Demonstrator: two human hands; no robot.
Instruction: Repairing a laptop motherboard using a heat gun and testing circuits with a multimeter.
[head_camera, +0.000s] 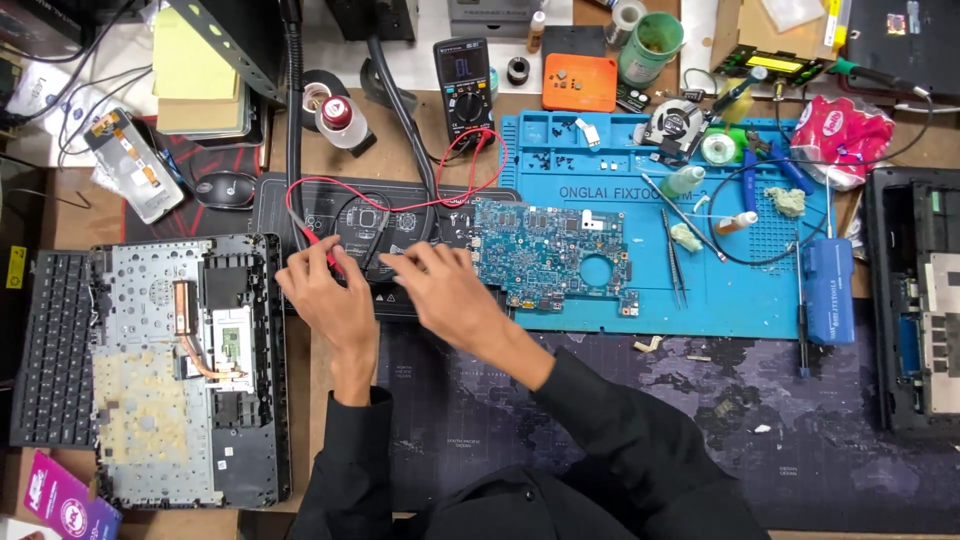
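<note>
My left hand (332, 300) is closed around a red test probe (322, 252). Its red lead (400, 203) loops back to a black multimeter (465, 85) at the rear. My right hand (450, 292) lies beside it, fingers stretched left over a dark printed mat (365, 215), fingertips close to the left hand. Whether the right hand holds anything is hidden by the fingers. A blue laptop motherboard (550, 255) lies just right of my right hand, on the left part of a blue work mat (740, 290).
An opened laptop base (180, 370) lies at the left and another dark one (915, 300) at the right edge. Tweezers (676, 265), small bottles, a fan (675, 125) and an orange box (580, 82) crowd the blue mat and rear. Two black flexible arms (400, 110) rise behind my hands.
</note>
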